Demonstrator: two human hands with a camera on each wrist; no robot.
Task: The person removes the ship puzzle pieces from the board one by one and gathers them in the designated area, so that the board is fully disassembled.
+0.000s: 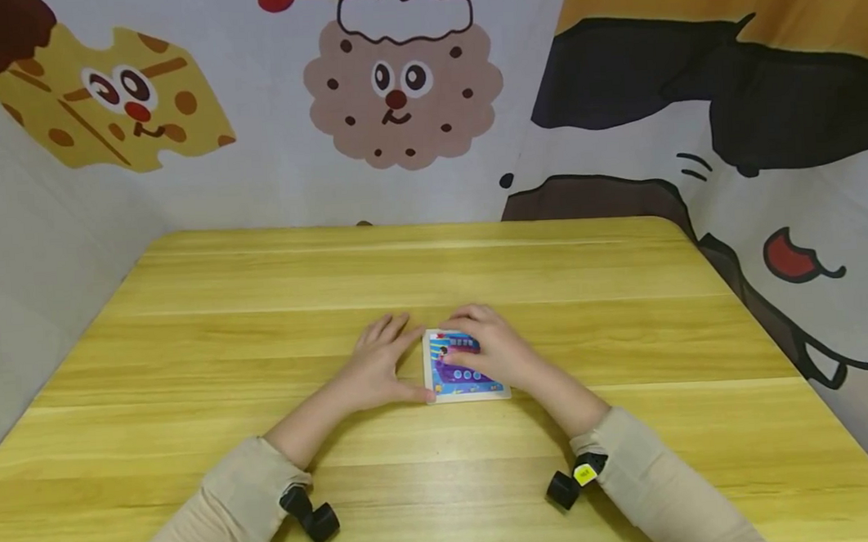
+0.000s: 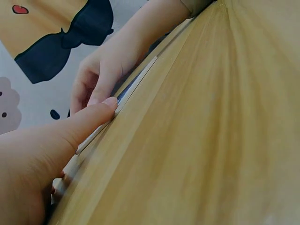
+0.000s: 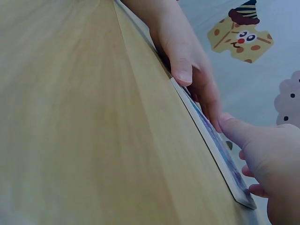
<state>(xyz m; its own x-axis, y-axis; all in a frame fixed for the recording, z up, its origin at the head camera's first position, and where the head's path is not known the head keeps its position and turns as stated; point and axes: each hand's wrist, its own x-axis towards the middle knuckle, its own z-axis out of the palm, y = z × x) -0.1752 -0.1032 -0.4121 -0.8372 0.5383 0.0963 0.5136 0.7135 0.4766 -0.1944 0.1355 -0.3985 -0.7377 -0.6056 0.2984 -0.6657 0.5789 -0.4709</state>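
A small square picture board (image 1: 470,389) with a white border lies flat on the table, showing a purple ship on blue. My left hand (image 1: 374,368) is at its left side with fingers spread; the thumb touches the near left corner and the index finger reaches the far left corner. From the right, my right hand (image 1: 493,346) lies over the board and covers its upper right part. Its thumb rests on the picture, while its bent index finger is near the far edge. In the right wrist view the board (image 3: 206,129) appears edge-on, thin and flat.
The wooden table (image 1: 258,280) extends around both hands. Behind it hangs a cloth (image 1: 252,182) printed with cartoon figures. A black wrist camera (image 1: 310,515) is strapped to the left sleeve, another camera (image 1: 573,481) to the right sleeve.
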